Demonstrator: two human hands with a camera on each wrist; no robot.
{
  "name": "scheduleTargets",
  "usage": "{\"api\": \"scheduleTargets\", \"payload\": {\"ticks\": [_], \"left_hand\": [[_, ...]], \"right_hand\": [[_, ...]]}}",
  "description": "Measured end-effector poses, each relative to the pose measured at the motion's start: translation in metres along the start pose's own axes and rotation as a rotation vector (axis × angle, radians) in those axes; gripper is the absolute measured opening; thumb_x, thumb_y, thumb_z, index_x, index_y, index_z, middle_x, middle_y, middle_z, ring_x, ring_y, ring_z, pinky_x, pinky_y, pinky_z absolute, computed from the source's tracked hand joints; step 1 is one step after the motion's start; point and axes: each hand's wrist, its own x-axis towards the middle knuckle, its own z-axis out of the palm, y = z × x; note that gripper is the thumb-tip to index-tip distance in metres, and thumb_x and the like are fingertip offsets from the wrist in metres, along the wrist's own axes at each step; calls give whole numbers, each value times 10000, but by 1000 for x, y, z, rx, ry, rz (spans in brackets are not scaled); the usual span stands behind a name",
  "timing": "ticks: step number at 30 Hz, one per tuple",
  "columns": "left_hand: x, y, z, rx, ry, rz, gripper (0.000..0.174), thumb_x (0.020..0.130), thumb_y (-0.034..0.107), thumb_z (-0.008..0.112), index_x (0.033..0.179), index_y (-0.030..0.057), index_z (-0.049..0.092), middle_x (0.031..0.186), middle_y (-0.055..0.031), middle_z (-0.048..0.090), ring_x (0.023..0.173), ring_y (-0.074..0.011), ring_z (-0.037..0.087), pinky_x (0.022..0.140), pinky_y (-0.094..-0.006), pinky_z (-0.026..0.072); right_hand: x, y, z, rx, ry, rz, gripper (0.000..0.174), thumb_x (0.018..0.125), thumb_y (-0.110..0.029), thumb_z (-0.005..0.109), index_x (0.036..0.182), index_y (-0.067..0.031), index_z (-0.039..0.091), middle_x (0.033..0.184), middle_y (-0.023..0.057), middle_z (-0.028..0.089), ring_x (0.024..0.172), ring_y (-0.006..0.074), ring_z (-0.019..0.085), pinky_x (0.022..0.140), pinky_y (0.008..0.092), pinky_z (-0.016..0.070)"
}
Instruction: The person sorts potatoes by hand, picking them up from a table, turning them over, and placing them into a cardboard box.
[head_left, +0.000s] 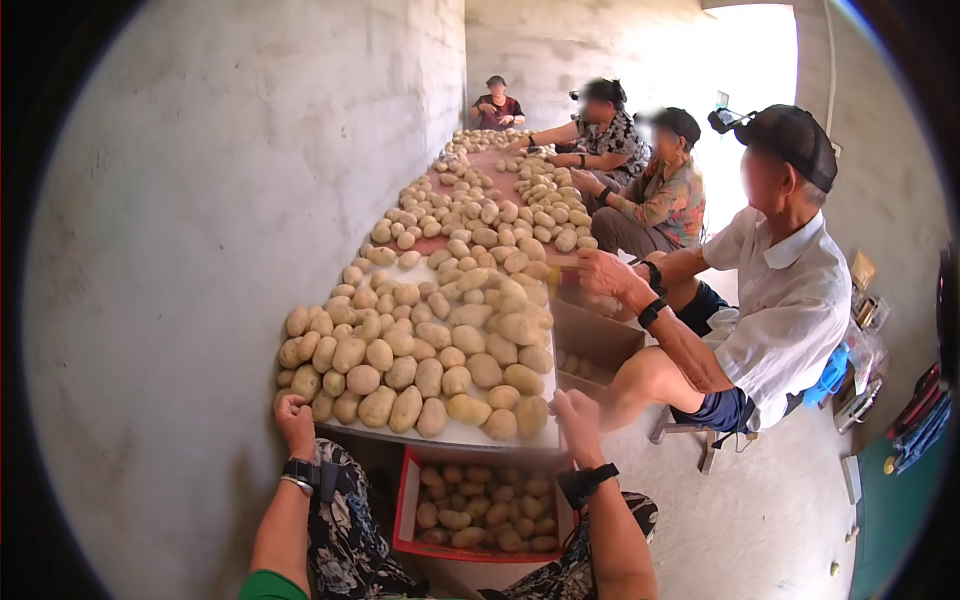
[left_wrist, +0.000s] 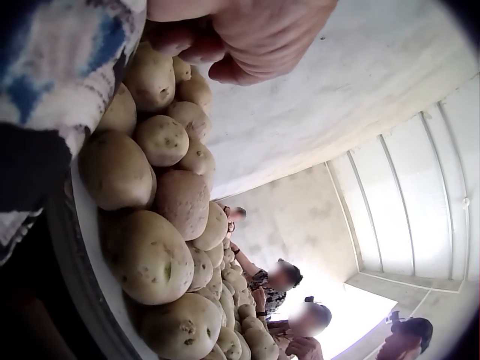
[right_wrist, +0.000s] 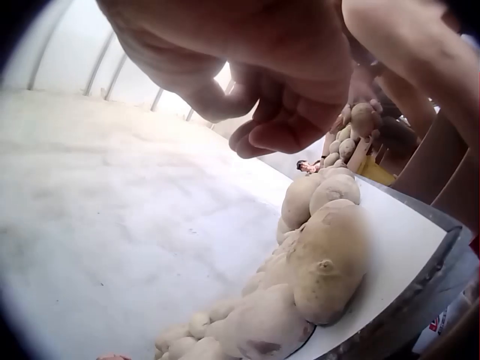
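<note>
A heap of tan potatoes (head_left: pixel 400 375) covers the near end of the long table (head_left: pixel 472 434). My left hand (head_left: pixel 295 425) is at the table's front left corner, beside the potatoes nearest the wall. In the left wrist view its fingers (left_wrist: pixel 244 67) are loosely bent close to a potato (left_wrist: pixel 150 79), with nothing seen in them. My right hand (head_left: pixel 579 427) is by the front right corner, above the edge. The right wrist view shows its fingers (right_wrist: pixel 289 135) loosely curled and holding nothing, with a large potato (right_wrist: pixel 330 262) below them on the white tabletop.
Below the table's front edge, a red-rimmed box (head_left: pixel 405 520) of potatoes stands between my knees. A brown carton (head_left: pixel 600 340) is at the table's right side. A person in a white shirt (head_left: pixel 800 310) sits close on the right; others sit farther along. A wall (head_left: pixel 200 250) borders the left.
</note>
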Motion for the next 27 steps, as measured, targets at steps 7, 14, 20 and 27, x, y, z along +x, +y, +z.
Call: {"api": "scheduleTargets", "payload": {"ticks": [7,14,20,27], "left_hand": [[8,-5,-9,69,82,0,94,635,-40,484,694,25,520,564,35,394,496,-56,342,468,-220,329],[11,-18,-18,142,64,32,85,627,-32,498,684,26,523,537,44,388,483,-66,341,464,-227,340],[9,-14,-24,138,49,-28,85,631,-34,503,686,24,529,559,15,432,507,-72,380,485,-228,360],[9,-15,-30,208,39,65,76,643,-32,523,691,24,541,586,10,487,538,-77,443,520,-227,398]], "right_hand": [[5,6,10,55,-10,-39,295,857,-217,555,624,-37,542,605,3,577,515,27,464,477,184,358],[4,-14,22,85,-41,2,291,845,-205,548,629,-11,560,589,11,575,522,36,478,497,194,382],[13,-2,32,71,-63,-78,297,844,-222,561,645,-1,576,584,8,571,539,43,490,514,202,395],[17,0,47,149,-115,-45,281,857,-200,565,642,-19,563,622,16,583,572,50,508,523,200,390]]}}
